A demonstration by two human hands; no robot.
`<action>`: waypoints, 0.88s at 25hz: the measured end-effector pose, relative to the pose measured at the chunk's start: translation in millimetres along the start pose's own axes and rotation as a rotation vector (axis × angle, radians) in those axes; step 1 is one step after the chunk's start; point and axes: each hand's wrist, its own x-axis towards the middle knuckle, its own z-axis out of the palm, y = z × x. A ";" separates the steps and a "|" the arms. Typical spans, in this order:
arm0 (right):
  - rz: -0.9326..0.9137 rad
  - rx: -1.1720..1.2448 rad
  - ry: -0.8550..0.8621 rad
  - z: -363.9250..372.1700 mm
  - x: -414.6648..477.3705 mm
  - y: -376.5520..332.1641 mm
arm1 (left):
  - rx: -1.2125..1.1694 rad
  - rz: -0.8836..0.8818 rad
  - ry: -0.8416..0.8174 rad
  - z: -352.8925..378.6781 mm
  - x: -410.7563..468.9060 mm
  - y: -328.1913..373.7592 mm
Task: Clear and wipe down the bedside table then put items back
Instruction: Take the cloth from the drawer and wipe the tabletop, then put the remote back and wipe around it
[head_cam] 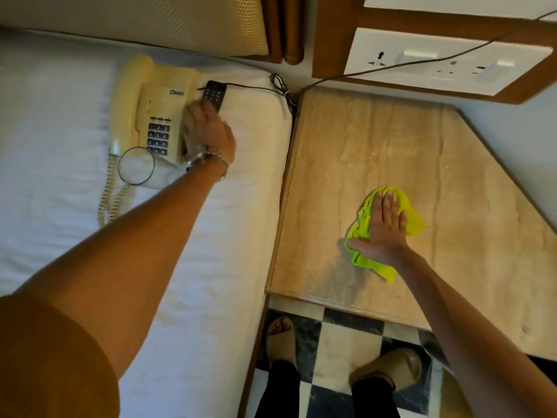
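The beige marble top of the bedside table (376, 152) is bare except for a yellow-green cloth (414, 220). My right hand (382, 230) lies flat on that cloth, fingers together, pressing it onto the table. On the white bed to the left sit a cream telephone (150, 110), a black remote (214, 96) and a clear drinking glass (136, 165). My left hand (208, 131) reaches over the bed and closes its fingers on the near end of the remote, right beside the phone.
A black cord (283, 92) runs from the phone over the bed edge and up past the wall socket panel (446, 63). A pillow (150, 22) lies at the headboard. My feet in sandals (280, 339) stand on checkered floor tiles.
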 end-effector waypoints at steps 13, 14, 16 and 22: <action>-0.239 -0.043 -0.026 -23.3 -8.9 40.3 | -0.361 0.019 -0.089 13.5 -50.3 36.7; -0.260 -0.061 -0.021 -28.3 -10.6 49.2 | -0.383 0.094 -0.096 19.9 -66.8 53.1; -0.243 -0.074 -0.002 -32.8 -12.6 60.8 | -0.400 0.178 -0.137 33.8 -96.3 87.2; -0.156 -0.084 0.020 -30.6 -9.4 61.3 | -0.314 0.126 -0.220 64.4 -105.6 145.5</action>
